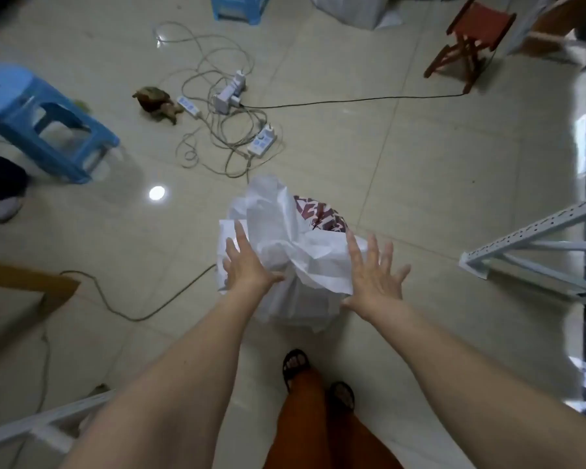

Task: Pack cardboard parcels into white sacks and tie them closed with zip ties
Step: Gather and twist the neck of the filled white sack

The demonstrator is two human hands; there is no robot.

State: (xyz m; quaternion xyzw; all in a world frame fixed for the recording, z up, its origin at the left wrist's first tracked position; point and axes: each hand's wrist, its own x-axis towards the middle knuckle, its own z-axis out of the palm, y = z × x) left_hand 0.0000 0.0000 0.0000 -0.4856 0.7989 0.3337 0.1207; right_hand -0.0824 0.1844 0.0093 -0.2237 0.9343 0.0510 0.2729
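On the pale tiled floor [369,157], just ahead of the person's sandalled feet, stands a crumpled white woven sack with dark red print [295,252], its loose top bunched upward. Flat against its left side lies the left hand [247,265], fingers straight and gripping nothing, while the right hand [374,275] hovers at its right edge, fingers spread wide and empty. Beyond lie tangled white power strips [230,106] and a blue plastic stool [38,120].
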